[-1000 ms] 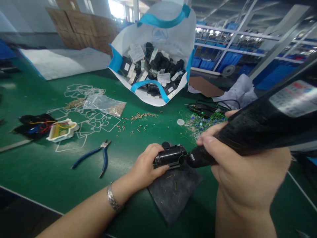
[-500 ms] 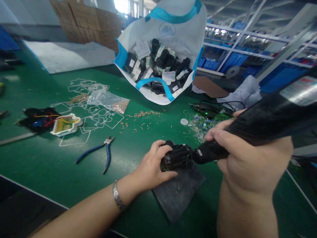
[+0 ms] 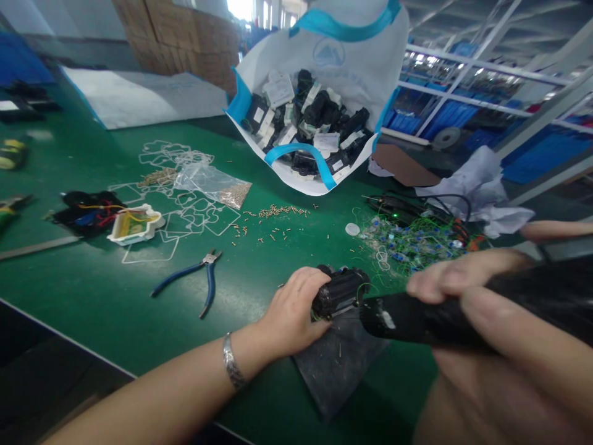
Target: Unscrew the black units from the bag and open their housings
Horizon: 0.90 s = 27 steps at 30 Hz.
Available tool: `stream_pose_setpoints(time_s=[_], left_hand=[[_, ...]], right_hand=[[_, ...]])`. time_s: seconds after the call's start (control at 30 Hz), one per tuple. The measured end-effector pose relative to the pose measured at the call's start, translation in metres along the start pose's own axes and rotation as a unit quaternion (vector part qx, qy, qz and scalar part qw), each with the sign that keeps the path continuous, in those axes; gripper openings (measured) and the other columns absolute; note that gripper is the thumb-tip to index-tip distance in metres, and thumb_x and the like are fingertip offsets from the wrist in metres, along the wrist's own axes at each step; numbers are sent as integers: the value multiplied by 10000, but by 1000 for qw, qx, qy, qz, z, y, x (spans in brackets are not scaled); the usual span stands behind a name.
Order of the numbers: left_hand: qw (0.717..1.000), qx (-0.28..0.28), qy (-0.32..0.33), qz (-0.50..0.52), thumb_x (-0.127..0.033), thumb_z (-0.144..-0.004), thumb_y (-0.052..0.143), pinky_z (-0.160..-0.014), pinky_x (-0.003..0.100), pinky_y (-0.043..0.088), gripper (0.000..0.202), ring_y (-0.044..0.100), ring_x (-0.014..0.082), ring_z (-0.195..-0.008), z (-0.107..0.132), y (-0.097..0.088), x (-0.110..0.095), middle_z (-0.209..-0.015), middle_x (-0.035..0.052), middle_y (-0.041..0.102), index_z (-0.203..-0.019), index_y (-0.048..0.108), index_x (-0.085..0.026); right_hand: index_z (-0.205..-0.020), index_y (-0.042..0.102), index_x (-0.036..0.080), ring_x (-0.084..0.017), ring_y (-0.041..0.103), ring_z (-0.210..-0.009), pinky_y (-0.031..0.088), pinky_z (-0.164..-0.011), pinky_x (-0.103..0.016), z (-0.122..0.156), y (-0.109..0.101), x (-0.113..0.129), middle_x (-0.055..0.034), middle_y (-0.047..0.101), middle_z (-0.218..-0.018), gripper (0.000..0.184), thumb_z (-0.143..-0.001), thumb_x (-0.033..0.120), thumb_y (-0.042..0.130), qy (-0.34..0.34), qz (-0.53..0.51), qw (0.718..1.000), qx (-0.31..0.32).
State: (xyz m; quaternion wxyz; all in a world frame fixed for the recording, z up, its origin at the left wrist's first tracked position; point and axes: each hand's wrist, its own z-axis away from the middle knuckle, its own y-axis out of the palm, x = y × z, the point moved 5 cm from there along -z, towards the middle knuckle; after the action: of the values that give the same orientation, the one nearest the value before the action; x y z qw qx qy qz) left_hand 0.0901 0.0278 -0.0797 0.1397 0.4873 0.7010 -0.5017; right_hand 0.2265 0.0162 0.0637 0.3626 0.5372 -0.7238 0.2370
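My left hand (image 3: 294, 312) is closed around a black plastic housing (image 3: 343, 289) with thin green wire at its edges, steadying it on a dark square pad (image 3: 340, 377). A single small screw (image 3: 340, 350) lies on that pad. In my right hand (image 3: 482, 383), blurred by motion, is a thick black electric screwdriver (image 3: 430, 320). Its nose points left at the right end of the housing; whether the tip touches I cannot tell. Left of my hands, blue-handled cutting pliers (image 3: 209, 272) lie spread apart.
Loose screws (image 3: 282, 211) are scattered mid-table. Beyond them stands a white-and-blue bag (image 3: 296, 179) full of black housings. A clear bag of screws (image 3: 215, 184), white gasket loops (image 3: 180, 222) and an opened wired device (image 3: 139, 224) lie left; wire scraps (image 3: 407, 241) lie right.
The electric screwdriver has swung lower and to the right with my right hand, its nose coming away from the housing. My left hand keeps its hold. The whole view has shifted slightly.
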Motion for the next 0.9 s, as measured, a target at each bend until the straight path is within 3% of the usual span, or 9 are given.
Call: stream_pose_setpoints(time_s=[0.07,0.17,0.43,0.63,0.9], left_hand=[[1000,-1,-2,-3,-187,-687,591,-911,419,402,487,439,240,-1092,0,-1,0,-1125,105,495,-1126,379,-195],[1000,10,-9,-12,-202,-692,588,-886,411,419,478,443,237,-1079,0,-1,-1,-1126,105,500,-1124,383,-192],[998,33,12,-52,-178,-678,544,-847,419,450,487,435,250,-1071,1,1,-4,-1111,92,498,-1132,370,-211],[993,27,60,-97,-144,-653,519,-911,430,411,532,402,260,-1084,4,2,-7,-1116,100,480,-1152,341,-186],[993,23,45,-103,-145,-618,525,-916,435,409,589,386,266,-1104,6,4,-5,-1125,100,464,-1166,313,-193]], right_hand=[[-938,526,152,-173,538,-539,504,-585,-349,6,13,-3,-5,562,-650,356,-609,112,656,12,-29,999,16],[-951,526,176,-174,553,-576,501,-642,-360,10,23,-8,3,567,-681,344,-640,81,636,28,-25,998,48],[-919,523,202,-188,549,-575,480,-638,-380,10,21,-8,8,566,-674,326,-633,106,648,33,21,997,70],[-833,527,177,-182,549,-572,485,-589,-349,12,29,-5,-2,552,-680,263,-622,58,631,9,-10,996,93],[-856,525,170,-162,552,-544,498,-607,-342,13,29,-5,2,552,-690,275,-627,55,627,12,-45,995,84]])
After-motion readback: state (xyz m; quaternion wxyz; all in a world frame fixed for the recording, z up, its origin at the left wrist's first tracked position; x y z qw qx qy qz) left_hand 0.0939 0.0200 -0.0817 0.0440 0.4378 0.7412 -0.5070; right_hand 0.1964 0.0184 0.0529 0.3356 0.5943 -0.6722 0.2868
